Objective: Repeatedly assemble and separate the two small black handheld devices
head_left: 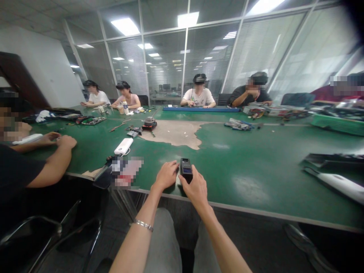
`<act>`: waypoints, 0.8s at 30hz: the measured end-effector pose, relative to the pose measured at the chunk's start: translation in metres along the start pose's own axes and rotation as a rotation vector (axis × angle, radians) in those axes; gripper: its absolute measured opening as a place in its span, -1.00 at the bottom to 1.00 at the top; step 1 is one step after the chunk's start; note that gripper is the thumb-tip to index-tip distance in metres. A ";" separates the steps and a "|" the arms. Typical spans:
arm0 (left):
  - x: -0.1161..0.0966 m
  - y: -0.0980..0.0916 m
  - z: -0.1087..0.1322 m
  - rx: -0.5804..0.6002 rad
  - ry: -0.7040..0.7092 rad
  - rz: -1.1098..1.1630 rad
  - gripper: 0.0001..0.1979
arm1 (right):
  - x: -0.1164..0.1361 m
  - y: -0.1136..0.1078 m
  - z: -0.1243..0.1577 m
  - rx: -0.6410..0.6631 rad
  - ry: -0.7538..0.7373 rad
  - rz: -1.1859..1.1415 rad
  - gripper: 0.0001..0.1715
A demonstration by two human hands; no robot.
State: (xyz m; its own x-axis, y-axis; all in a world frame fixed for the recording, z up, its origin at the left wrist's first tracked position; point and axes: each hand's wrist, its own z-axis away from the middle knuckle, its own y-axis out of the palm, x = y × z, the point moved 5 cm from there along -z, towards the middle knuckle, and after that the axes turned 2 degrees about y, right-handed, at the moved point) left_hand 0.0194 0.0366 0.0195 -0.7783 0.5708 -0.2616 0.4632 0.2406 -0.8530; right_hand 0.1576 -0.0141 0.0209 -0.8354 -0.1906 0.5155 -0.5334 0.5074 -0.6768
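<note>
In my head view, my right hand point(196, 186) pinches the near end of a small black device point(186, 165) between thumb and fingers, by the green table's point(256, 155) front edge; my left hand point(167, 175) curves just beside it, whether gripping anything I cannot tell.

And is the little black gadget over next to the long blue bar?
No, the black gadget is between the left hand and the right hand, while the blue bar lies far across the table.
</note>
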 end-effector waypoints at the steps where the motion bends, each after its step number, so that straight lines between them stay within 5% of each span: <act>1: 0.001 0.001 0.000 0.001 -0.003 0.001 -0.56 | -0.001 0.001 0.002 -0.011 0.000 -0.006 -0.18; 9: 0.001 0.001 0.000 -0.001 -0.023 0.006 -0.58 | -0.002 0.003 0.004 0.001 0.056 0.018 -0.08; 16: 0.000 -0.002 0.001 -0.015 -0.013 0.002 -0.59 | 0.006 -0.005 -0.001 0.046 0.016 -0.013 -0.52; 24: 0.001 -0.001 0.003 -0.056 -0.013 0.025 -0.60 | 0.009 -0.012 -0.012 0.030 0.050 -0.138 -0.51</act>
State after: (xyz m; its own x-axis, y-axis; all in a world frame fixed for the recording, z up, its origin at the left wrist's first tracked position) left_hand 0.0166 0.0349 0.0190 -0.7716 0.5667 -0.2888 0.5053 0.2704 -0.8195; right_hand 0.1584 -0.0118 0.0400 -0.7464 -0.2147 0.6299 -0.6473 0.4536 -0.6125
